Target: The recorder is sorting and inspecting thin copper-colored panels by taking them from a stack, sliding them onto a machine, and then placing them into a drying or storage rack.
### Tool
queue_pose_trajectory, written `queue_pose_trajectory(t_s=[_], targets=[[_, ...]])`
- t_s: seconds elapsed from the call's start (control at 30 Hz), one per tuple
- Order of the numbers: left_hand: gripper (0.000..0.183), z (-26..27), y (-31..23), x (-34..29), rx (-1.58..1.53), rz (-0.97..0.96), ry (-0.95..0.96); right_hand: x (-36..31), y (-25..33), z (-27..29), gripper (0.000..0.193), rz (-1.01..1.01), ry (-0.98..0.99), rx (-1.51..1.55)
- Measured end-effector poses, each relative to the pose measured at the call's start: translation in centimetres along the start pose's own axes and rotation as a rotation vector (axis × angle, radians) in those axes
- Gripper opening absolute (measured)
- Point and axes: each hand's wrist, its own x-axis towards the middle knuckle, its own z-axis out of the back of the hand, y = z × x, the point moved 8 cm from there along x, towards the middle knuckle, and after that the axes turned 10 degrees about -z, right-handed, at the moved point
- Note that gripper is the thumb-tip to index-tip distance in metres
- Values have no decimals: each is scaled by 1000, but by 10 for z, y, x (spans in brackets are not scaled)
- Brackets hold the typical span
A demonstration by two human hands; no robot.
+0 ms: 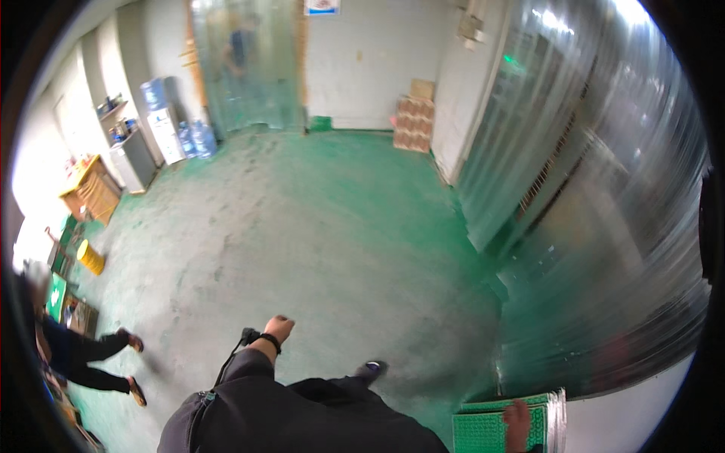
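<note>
Got the left hand (279, 328) out front over the floor (302, 249), fingers curled in loosely like a fist, around nothing visible. Wearing a black band (269, 343) on that wrist, with a small black gadget (249, 335) just beside it. Got the right hand (516, 424) down low, over the right part of the green stack (476, 434), near its silvery right edge. Pretty blurry there, so can't tell the spread of those fingers, or touching versus hovering, or any real hold. Maybe mats, maybe trays, but definitely green, bumpy on top and layered, by the floor's near right edge, close to the near end of the big clear curtain (581, 226).

Also in view: one dark shoe (372, 368) on the floor, just ahead of the black jacket (302, 419). Over by the floor's left edge, another person (79, 351) in dark clothes and sandals, near a yellow bucket (91, 257). Toward the far left corner, a water cooler (162, 128) with big blue bottles (198, 140) right beside it. Near the far right corner, a pile of patterned boxes (414, 122) close to the wall.
</note>
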Motion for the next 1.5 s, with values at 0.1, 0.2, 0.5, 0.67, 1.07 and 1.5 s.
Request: queue_pose_trajectory(t_s=[0.1,0.2,0.5,0.67,1.07,1.5], targets=[[38,-139,-196,38,-188,-175,261,40,-51,16,43,-111,-26,-289],[32,-256,-392,32,302,-666,586,75,-46,59,49,-276,-121,-542],[32,-575,-752,-96,917,-1593,899,360,165,274,26,321,-523,-664],[24,-676,-937,-230,392,-2075,1031,533,243,315,14,561,-382,-1165],[23,-1019,-1183,-231,650,-2659,616,599,52,582,39,-382,-896,-1406],[25,-1238,-1287,106,882,-1836,816,535,37,689,60,-763,-1408,-921]])
